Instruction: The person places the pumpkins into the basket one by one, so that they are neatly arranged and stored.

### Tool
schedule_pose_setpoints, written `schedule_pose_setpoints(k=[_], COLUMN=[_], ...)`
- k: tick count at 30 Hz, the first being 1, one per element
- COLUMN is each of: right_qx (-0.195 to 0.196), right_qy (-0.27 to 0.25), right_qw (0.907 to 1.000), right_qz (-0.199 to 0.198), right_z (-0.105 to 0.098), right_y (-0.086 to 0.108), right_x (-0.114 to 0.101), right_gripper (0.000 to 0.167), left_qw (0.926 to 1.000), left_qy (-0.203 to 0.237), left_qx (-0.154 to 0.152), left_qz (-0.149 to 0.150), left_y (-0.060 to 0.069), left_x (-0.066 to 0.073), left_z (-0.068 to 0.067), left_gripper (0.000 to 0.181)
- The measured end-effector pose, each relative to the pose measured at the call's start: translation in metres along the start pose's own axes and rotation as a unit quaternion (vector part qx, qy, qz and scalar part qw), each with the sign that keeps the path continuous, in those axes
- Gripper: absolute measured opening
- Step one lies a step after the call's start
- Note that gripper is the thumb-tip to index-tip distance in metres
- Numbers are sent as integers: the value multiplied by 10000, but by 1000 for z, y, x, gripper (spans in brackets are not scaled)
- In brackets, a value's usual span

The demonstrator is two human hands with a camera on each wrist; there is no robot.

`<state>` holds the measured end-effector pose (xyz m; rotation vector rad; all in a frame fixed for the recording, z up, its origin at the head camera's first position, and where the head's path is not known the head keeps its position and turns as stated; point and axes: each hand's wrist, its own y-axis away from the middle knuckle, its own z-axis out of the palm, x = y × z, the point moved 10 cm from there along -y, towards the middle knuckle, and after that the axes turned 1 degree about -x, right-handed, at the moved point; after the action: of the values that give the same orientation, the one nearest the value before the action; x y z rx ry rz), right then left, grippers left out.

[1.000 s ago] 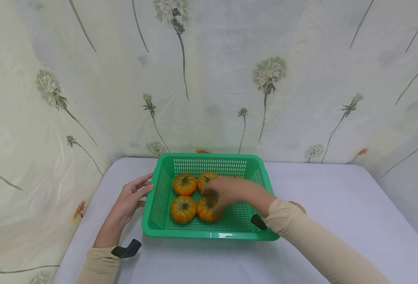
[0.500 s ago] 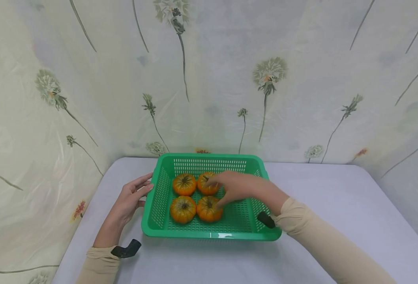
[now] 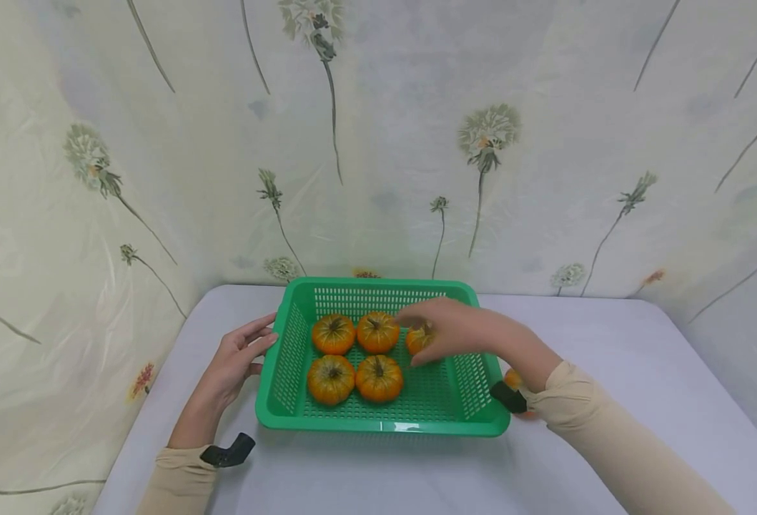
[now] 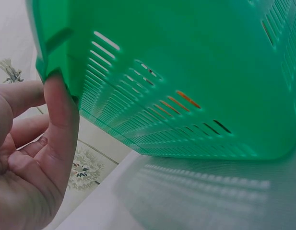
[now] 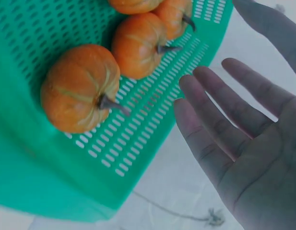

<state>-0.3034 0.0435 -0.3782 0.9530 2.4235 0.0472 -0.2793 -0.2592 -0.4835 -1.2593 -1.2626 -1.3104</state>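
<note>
A green slotted plastic basket (image 3: 381, 425) holds several small orange pumpkins with brown stems. Two of them, a front one (image 3: 379, 379) and a back one (image 3: 378, 332), stand in the middle, with others to their left. My left hand (image 3: 230, 361) holds the basket's left rim; in the left wrist view its thumb (image 4: 61, 110) lies against that rim. Over the right part of the basket is my right hand (image 3: 452, 330), partly covering another pumpkin (image 3: 419, 340). The right wrist view shows its fingers (image 5: 212, 115) extended, apart from the pumpkins and holding nothing.
Outside the basket, at its right side, one more pumpkin (image 3: 513, 379) is mostly hidden by my right wrist. A pale cloth covers the table (image 3: 610, 372). Behind it hangs a dandelion-patterned sheet (image 3: 384, 143).
My right hand has drawn back rightward from the middle pumpkins, uncovering them and part of the pumpkin at right. My left hand has stayed at the rim.
</note>
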Motion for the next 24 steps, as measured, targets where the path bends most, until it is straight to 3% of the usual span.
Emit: schedule_pose_setpoints(k=[18,24], right_qx=[456,642], right_qy=[-505,-652], right_qw=[9964,9944], right_qz=[511,522], right_z=[-15,-17], right_y=[54,70], right_x=[46,58], right_gripper=[64,62], left_qw=[10000,10000], left_qy=[-20,-11], left_qx=[13,9], left_qz=[-1,2], left_y=[-1,-1], left_x=[0,0], left_z=[0,0], left_gripper=[57,56])
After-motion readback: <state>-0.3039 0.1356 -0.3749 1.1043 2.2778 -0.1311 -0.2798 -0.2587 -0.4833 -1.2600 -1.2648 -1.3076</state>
